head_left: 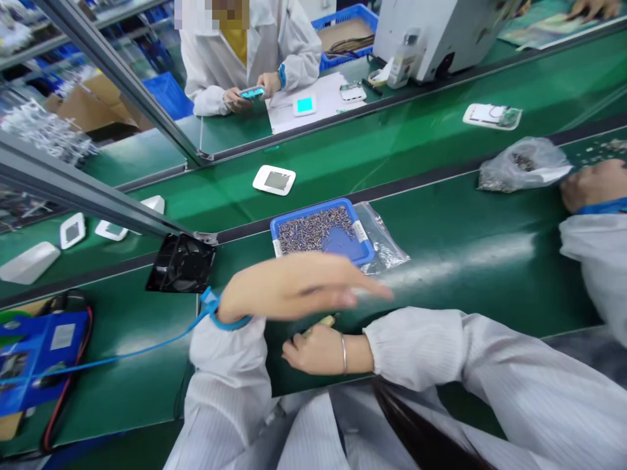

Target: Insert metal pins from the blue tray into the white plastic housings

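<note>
My left hand, wearing a blue wrist strap with a cord, is raised over the bench with its fingers stretched out and smeared by motion. Nothing shows in it. Just beyond it lies a blue tray holding a pile of small metal screws. My right hand, with a silver bangle at the wrist, rests low near the bench's front edge. Its fingers are curled closed, and a small yellowish piece shows above them. What that piece belongs to is hidden.
A clear plastic bag lies beside the tray. Left are a black fan and a blue fixture. White device housings lie on the green belt. A co-worker sits opposite; another person's hand is at right, near a screw bag.
</note>
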`<state>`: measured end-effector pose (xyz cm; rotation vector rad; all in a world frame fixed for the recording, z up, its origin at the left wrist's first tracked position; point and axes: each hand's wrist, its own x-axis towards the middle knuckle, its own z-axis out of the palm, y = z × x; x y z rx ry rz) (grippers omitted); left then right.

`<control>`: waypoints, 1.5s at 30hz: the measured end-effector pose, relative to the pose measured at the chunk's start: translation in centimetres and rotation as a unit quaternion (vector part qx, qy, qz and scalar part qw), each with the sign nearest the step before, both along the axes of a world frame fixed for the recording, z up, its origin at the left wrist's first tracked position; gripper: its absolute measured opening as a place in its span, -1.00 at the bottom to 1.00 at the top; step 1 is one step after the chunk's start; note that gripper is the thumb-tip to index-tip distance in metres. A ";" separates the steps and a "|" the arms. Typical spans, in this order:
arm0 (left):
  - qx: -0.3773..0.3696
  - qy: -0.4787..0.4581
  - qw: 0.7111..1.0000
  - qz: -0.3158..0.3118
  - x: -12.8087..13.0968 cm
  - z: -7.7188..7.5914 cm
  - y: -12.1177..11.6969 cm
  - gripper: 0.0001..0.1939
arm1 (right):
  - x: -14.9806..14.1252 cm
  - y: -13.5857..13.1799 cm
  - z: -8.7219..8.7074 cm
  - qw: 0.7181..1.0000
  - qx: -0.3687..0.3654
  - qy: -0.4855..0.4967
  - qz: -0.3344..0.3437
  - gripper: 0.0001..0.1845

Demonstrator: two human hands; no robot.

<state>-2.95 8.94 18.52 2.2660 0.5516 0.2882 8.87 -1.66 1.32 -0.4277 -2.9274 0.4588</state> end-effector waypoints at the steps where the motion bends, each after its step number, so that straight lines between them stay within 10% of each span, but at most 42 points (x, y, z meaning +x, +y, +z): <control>1: 0.021 0.018 0.998 0.053 0.3 -1.1 1.0 -0.63 | 0.0 -0.2 -0.5 0.999 0.025 0.023 0.001 -0.69; 7: 0.124 0.238 0.940 0.212 1.6 -7.9 4.6 -0.84 | -0.1 0.0 -2.3 0.978 0.126 0.164 0.031 -0.76; 16: 0.183 0.293 0.901 0.261 1.1 -11.1 6.7 -0.86 | -0.1 1.1 -2.1 0.978 0.091 0.175 0.075 -0.62; 45: 0.070 -0.026 0.966 0.246 -0.2 -10.1 6.9 -0.88 | -0.1 1.6 -1.5 0.984 0.022 0.152 0.093 -0.59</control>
